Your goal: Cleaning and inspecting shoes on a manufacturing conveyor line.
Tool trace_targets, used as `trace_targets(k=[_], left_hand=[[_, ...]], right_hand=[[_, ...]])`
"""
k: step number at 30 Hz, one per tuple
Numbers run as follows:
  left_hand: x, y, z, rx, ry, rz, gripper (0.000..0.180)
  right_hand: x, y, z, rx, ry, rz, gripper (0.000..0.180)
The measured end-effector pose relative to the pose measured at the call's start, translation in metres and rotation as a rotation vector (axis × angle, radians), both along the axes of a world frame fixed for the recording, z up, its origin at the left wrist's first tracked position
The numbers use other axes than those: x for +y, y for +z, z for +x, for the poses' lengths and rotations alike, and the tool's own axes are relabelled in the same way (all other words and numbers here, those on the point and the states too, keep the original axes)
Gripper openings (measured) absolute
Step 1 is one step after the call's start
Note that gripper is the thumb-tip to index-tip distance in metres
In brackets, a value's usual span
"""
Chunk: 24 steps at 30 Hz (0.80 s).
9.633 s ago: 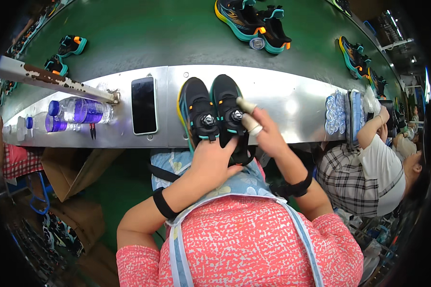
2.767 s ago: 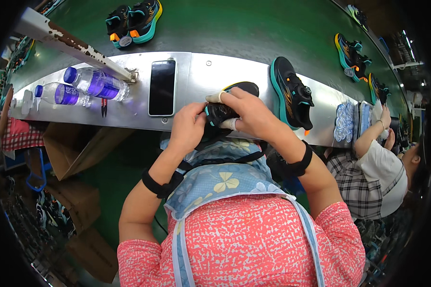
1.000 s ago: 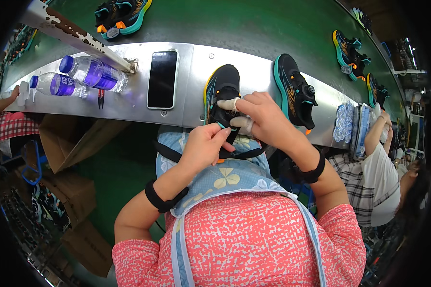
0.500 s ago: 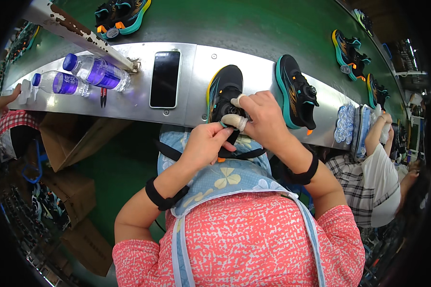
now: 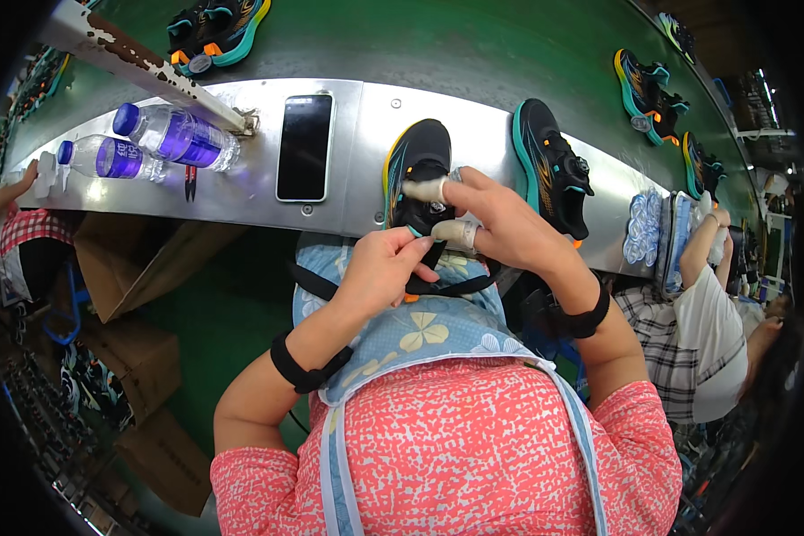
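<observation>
A black running shoe (image 5: 420,147) with a yellow and teal sole lies on the metal ledge in front of me, toe pointing away. At its near end, my left hand (image 5: 377,272) pinches the edge of the shoe's opening between thumb and fingers. Over the shoe's upper hovers my right hand (image 5: 500,219), with pale covers on thumb and index finger. Those two fingers are apart, the index reaching left across the upper; whether they touch it I cannot tell. To the right sits a matching shoe (image 5: 545,152), with a round dial on its upper.
A phone (image 5: 305,147) lies left of the shoe. Beyond it are two water bottles (image 5: 183,136) and a chipped white post (image 5: 143,67). Several shoes (image 5: 643,89) rest on the green belt (image 5: 402,45). Blue-and-white packs (image 5: 643,230) and another person (image 5: 710,330) are at right.
My right index finger has swung left across the shoe's upper, and its thumb has shifted right. My left hand keeps its pinch. The shoes on the belt have slid slightly left.
</observation>
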State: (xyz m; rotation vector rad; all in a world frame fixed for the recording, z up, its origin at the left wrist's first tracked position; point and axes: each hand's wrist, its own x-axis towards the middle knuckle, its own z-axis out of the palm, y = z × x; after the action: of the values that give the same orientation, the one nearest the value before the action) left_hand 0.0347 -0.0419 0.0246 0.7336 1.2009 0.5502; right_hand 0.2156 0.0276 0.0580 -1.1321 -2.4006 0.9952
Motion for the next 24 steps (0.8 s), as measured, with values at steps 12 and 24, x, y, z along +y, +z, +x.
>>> trace_targets(k=[12, 24], left_hand=[[0.000, -0.001, -0.002, -0.051, 0.011, -0.026, 0.025], [-0.004, 0.024, -0.014, 0.139, -0.112, 0.050, 0.029]], right_hand=[[0.000, 0.006, -0.001, 0.114, -0.001, -0.205, 0.037], [0.001, -0.010, 0.007, 0.170, -0.097, -0.051, 0.039]])
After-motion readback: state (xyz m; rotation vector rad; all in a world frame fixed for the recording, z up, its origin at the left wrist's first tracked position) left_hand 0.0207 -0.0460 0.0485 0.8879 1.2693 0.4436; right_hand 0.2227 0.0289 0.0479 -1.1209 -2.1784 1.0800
